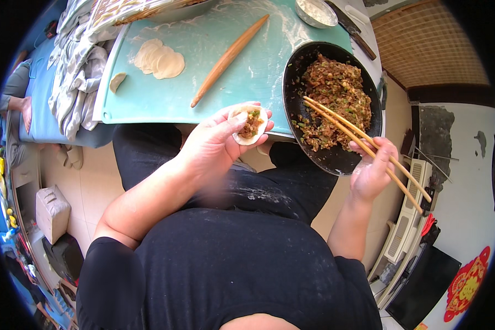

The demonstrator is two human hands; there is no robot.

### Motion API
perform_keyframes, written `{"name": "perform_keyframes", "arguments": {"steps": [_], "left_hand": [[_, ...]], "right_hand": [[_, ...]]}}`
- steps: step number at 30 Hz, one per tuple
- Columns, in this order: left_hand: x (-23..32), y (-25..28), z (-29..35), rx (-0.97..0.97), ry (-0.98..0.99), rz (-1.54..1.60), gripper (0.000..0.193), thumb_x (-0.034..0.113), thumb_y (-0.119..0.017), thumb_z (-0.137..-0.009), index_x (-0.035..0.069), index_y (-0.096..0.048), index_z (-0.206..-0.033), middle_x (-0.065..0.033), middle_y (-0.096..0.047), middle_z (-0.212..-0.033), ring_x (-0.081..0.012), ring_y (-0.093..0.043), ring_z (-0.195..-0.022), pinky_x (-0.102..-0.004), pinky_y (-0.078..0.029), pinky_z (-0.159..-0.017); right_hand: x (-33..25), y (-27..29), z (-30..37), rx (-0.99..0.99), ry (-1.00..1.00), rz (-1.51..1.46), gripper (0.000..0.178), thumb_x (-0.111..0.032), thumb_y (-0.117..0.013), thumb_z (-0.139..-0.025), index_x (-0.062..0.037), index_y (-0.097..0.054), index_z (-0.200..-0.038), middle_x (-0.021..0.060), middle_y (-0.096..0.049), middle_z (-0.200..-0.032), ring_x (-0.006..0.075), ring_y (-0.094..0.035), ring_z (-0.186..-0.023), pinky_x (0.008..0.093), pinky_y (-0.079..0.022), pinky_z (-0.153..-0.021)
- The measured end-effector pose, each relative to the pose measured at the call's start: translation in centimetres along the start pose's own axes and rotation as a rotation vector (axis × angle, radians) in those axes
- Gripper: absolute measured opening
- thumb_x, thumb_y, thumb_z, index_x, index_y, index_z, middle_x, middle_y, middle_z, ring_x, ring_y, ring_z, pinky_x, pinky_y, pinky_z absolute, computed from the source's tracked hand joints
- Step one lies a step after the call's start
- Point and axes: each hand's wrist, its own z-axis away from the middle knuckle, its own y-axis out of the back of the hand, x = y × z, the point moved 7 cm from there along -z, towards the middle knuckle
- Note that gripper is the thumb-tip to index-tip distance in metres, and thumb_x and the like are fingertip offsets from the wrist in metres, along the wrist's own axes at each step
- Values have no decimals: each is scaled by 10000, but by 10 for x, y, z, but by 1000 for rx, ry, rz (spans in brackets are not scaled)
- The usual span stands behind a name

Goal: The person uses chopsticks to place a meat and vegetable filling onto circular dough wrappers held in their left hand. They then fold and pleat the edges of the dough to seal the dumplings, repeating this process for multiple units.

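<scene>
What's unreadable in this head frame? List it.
All head view:
- Left hand: finger parts under the dumpling wrapper, hidden by it.
- Wok-like pan: floor beneath the filling, covered by it.
- Stacked wrappers: exact count, lower ones overlapped.
- Brown-edged tray: far part, cut off by upper edge.
- Left sleeve: detail, blurred.
</scene>
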Motion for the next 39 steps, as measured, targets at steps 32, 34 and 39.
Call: {"name": "perform_keyframes", "arguments": {"steps": [32, 34, 39], "left_hand": [[-25, -55, 6, -118, 235, 1, 335, 186, -481, -927, 11, -479, -1212, -107, -566, -1136, -203, -575, -1022, -380, -465, -903], [-25, -56, 7, -112, 237, -28, 277, 175, -516, -914, 41, -516, -1155, -59, -579, -1070, -154, -568, -959, -339, -455, -879], [-23, -54, 11, -142, 147, -196, 302, 137, -513, -919, 24, -497, -1198, -74, -572, -1118, -159, -574, -987, -331, -492, -852]], "right_hand": [[-79, -113, 51, -657, 924, 742, 255, -99, -668, -620, -110, -666, -875, 34, -571, -943, 213, -560, -829, 341, -476, -684], [-77, -113, 55, -658, 975, 740, 220, -132, -636, -664, -95, -663, -879, 22, -578, -952, 200, -553, -883, 337, -475, -709], [-78, -117, 57, -644, 987, 694, 189, -143, -646, -693, -66, -655, -866, 18, -590, -930, 199, -561, -875, 334, -473, -689]]}}
